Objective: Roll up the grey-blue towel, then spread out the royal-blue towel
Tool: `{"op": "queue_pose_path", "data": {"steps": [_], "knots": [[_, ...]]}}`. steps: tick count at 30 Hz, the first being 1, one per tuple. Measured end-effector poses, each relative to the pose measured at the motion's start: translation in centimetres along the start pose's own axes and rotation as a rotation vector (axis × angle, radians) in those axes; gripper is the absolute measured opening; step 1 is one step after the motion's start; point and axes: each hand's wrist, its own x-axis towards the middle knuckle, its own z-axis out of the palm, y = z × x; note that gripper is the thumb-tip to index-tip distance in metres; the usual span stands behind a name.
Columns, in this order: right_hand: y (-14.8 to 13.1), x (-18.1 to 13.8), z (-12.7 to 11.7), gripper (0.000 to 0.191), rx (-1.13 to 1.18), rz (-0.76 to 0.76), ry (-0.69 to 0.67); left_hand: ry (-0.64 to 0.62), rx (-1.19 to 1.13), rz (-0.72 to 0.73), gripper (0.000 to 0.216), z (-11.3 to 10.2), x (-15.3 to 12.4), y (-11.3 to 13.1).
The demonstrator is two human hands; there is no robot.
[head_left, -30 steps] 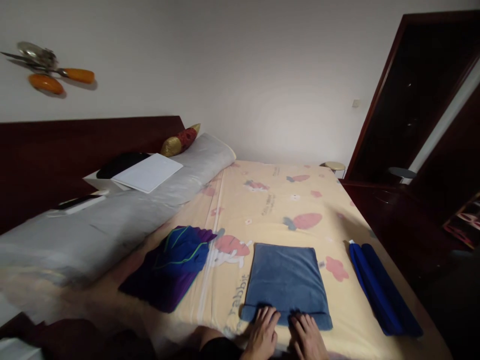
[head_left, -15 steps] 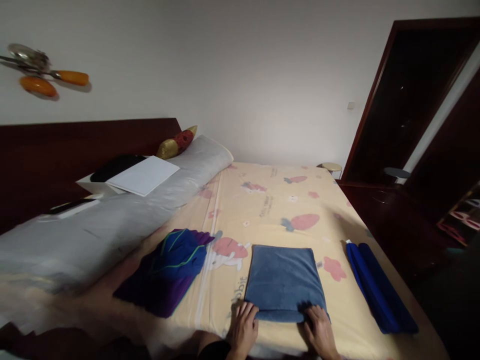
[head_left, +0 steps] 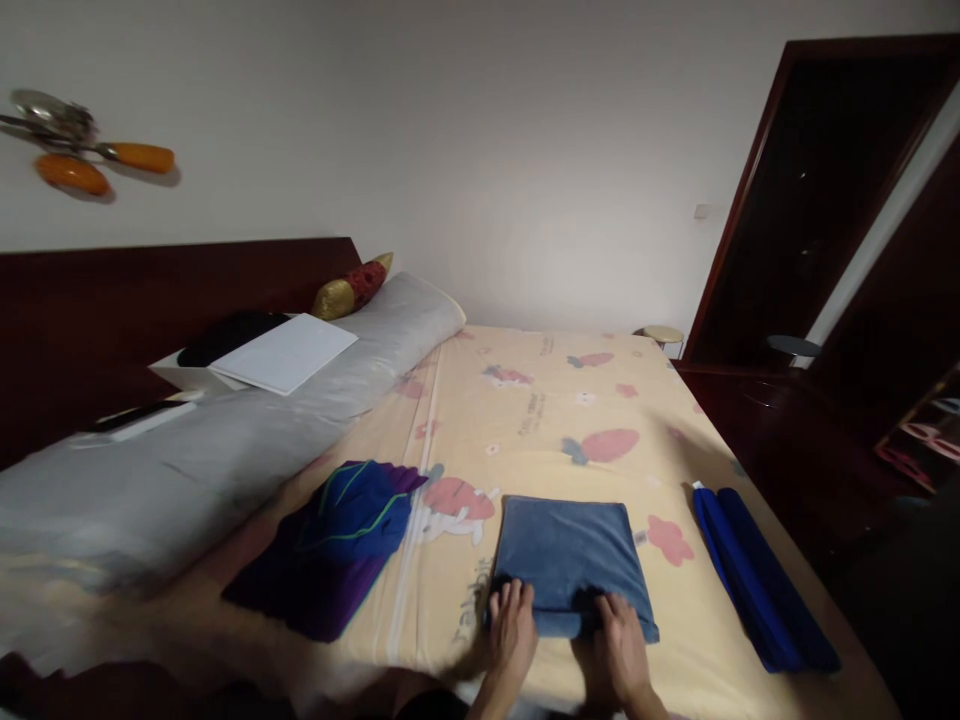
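Note:
A blue-grey folded cloth (head_left: 566,545) lies as a rough square on the bed in front of me, its near edge turned over into a narrow roll. My left hand (head_left: 514,622) rests at the left end of that rolled edge, fingers curled over it. At the right part of the same edge, my right hand (head_left: 621,632) has its fingers bent onto the cloth. The thumbs and the underside of the roll are mostly hidden.
A dark blue and purple heap of clothing (head_left: 337,545) lies to the left. Two blue rolled cloths (head_left: 761,580) lie near the right bed edge. A grey pillow (head_left: 247,430) bears a white flat board (head_left: 285,352). Stools (head_left: 664,334) stand beyond the bed.
Both hands have moved forward onto the cloth, the left a little to the right and the right inward to the left. The near edge is rolled slightly farther.

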Motion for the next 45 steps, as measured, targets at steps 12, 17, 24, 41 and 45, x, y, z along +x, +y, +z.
{"op": "queue_pose_path", "data": {"steps": [12, 17, 24, 41, 45], "knots": [[6.3, -1.4, 1.5, 0.039, -0.041, -0.169, 0.240, 0.227, 0.055, 0.364, 0.050, -0.3, -1.1, -6.1], [4.9, -1.0, 2.4, 0.052, -0.100, -0.136, 0.336, 0.290, 0.078, 0.217, 0.055, 0.4, -0.9, -4.9], [-1.6, 0.6, 2.4, 0.047, 0.085, -0.345, 0.024, 0.133, -0.131, 0.553, 0.053, 1.2, -0.5, 1.2], [-2.0, 2.0, 1.3, 0.048, 0.126, -0.325, -0.084, 0.067, -0.164, 0.571, 0.063, 1.1, 0.9, 1.8], [2.6, 2.1, 1.8, 0.046, 0.019, -0.085, 0.074, 0.073, -0.041, 0.366, 0.051, 0.4, 1.3, -2.0]]}}
